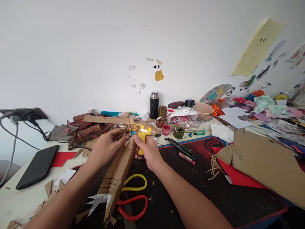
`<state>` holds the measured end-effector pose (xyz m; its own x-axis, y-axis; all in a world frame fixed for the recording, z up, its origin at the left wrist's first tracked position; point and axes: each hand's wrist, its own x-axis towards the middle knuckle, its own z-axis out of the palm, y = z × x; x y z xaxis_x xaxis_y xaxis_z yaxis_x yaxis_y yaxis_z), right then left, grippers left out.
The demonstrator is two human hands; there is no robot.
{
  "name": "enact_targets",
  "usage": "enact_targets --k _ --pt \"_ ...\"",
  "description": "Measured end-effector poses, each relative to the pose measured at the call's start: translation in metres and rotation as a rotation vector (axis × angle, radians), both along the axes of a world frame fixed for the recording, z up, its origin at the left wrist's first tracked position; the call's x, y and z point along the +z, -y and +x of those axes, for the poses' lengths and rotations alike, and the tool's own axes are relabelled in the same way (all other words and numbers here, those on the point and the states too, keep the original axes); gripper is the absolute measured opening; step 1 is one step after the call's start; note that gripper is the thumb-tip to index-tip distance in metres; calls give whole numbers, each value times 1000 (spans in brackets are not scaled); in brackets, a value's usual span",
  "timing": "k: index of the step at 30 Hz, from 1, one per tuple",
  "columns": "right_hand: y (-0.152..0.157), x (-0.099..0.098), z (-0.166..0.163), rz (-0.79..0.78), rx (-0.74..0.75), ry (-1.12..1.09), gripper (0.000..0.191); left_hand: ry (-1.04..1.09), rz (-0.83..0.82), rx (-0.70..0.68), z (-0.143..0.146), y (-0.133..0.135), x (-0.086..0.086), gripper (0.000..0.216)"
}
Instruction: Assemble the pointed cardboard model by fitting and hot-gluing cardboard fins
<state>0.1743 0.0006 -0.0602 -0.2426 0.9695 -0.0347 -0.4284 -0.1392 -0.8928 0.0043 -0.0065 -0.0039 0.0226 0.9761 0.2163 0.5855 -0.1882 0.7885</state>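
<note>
My right hand is wrapped round the handle of a yellow glue gun, whose stained nozzle end points left. With its fingers pinched, my left hand grips the upper end of a long folded piece of cardboard. The glue gun's front part lies right above that end, close to my left fingertips; whether they touch I cannot tell. The cardboard slants down toward me, with printed letters and a torn white label near its lower end. Scissors with one red and one yellow handle loop lie beside it, partly hidden.
A green utility knife lies on the dark mat. Paint jars and a black flask stand at the back. A phone rests on the left, near a power strip. Large cardboard covers the right side.
</note>
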Motion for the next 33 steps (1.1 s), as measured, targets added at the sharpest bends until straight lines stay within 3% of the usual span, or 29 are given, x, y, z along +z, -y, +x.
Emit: enact_targets --k 6,9,12,20,29,33 --pt "1 -5 -4 -8 -27 68 47 -24 -16 -17 3 3 7 52" --pt "1 -2 -3 -42 -76 59 46 -63 -83 -105 2 4 8 55" --pt "-1 3 1 -64 -133 57 46 -127 -129 -199 0 6 9 50" --pt "-2 5 3 -40 -145 30 49 -213 -133 -272 -14 4 0 36" --pt "-3 8 6 7 11 -138 59 111 -302 -229 -47 -7 8 49" --pt "-4 14 15 -14 105 -212 60 200 -304 -197 -55 -8 7 50"
